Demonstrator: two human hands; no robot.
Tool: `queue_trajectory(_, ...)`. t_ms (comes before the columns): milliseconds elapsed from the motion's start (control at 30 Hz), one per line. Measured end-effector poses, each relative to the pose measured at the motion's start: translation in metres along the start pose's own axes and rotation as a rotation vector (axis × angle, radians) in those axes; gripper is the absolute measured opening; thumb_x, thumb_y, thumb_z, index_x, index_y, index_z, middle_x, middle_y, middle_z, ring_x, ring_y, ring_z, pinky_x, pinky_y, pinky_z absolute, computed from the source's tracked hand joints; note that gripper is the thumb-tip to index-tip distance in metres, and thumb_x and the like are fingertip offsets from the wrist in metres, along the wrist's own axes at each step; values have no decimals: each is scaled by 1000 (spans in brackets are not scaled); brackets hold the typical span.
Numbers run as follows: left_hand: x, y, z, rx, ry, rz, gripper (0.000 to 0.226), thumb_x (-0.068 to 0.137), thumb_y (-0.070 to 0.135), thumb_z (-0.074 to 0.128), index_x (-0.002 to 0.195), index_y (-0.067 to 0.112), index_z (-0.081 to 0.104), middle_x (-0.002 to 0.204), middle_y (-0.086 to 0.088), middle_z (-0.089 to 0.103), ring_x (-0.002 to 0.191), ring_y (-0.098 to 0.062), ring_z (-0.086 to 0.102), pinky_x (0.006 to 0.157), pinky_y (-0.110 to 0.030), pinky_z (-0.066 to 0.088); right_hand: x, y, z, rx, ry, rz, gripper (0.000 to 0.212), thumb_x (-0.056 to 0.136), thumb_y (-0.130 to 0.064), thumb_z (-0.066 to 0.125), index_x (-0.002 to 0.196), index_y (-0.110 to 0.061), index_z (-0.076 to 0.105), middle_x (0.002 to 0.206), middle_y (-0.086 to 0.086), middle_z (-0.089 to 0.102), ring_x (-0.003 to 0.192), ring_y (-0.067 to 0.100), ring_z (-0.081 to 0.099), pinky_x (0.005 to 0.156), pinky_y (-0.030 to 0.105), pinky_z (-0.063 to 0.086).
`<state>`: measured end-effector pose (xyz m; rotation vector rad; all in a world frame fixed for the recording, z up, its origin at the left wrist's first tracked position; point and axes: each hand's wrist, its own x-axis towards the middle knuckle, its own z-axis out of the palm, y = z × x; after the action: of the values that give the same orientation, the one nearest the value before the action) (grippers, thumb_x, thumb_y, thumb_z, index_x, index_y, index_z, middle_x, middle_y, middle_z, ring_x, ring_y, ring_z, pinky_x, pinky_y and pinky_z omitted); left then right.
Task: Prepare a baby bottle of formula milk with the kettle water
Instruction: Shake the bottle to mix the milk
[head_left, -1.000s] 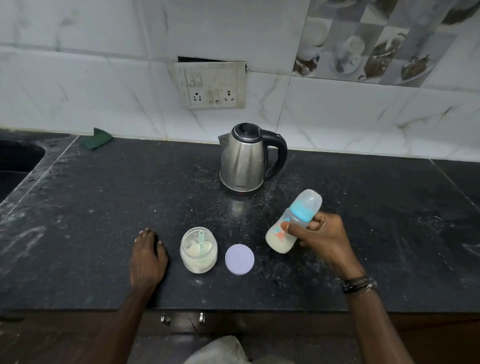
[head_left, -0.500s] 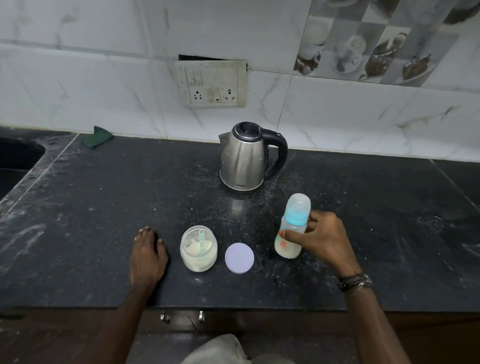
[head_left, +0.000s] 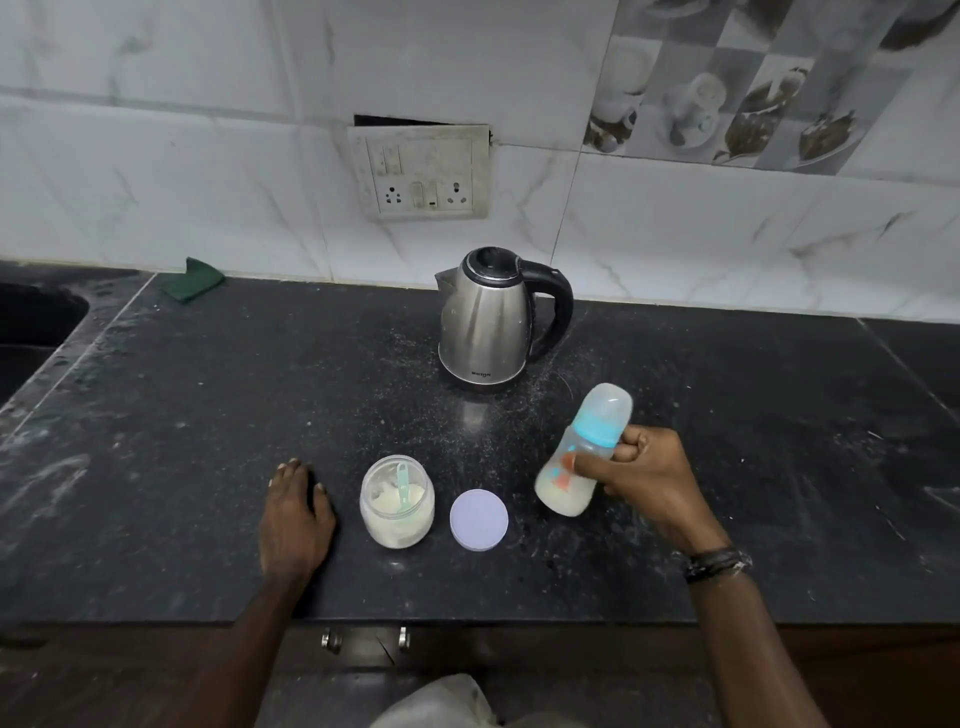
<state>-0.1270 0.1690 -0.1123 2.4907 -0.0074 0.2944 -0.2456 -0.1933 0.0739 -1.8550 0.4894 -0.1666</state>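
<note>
Right hand (head_left: 644, 475) first: its fingers and thumb are curled round the middle of the clear plastic baby bottle with a blue collar and a translucent domed cap (head_left: 584, 451), thumb across the printed front and knuckles to the right. The grip sits just under the collar, which I judge suits shaking or swirling, since the wrist can rock the bottle while the capped top stays sealed. Milky liquid pools in the lower part of the bottle, so water and powder appear to be already in, and mixing looks like the step in hand.

That bottle is tilted: its long axis runs from the base at lower left, nearest the person, up to the cap at upper right, toward the wall. The cap points away and a little right. Whether the base touches the dark speckled stone counter (head_left: 208, 415) or hangs just above it I cannot tell.

Just left of the base lies a round lilac lid (head_left: 478, 519), flat on the counter, and beside that stands the open glass jar of pale formula powder (head_left: 397, 501) with a mint-green scoop (head_left: 402, 483) standing in it, probably left uncapped within reach. Left hand (head_left: 296, 519) rests palm down beside the jar with fingers straight, holding nothing, seemingly bracing. Behind stands the stainless steel kettle with a black handle (head_left: 488, 322), upright, lid closed, spout to the left, well apart from the bottle.
</note>
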Motion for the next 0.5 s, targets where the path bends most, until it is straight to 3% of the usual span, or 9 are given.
queue_trajectory(133,0,0,0,6,1,3,26,93,2,58,117,-8,60,135,-30,55,131,-45,48,109,-55,40,1,2,-1,-34,-29,-1,41,66,-23,92,103,-15,76,90,-3,80,81,7,76,69,26,58)
queue_trajectory(233,1,-1,0,1,1,13,25,93,2,58,117,-8,60,135,-30,55,130,-45,48,110,-54,39,1,3,-1,60,-13,33,33,73,-17,87,103,-10,75,90,2,80,81,13,76,62,25,56)
queue_trajectory(500,3,-8,4,8,3,46,20,92,2,58,111,-5,60,129,-30,58,125,-45,50,108,-55,41,-1,1,0,43,9,-5,34,69,-18,90,100,-16,74,90,-2,80,83,11,77,69,28,59)
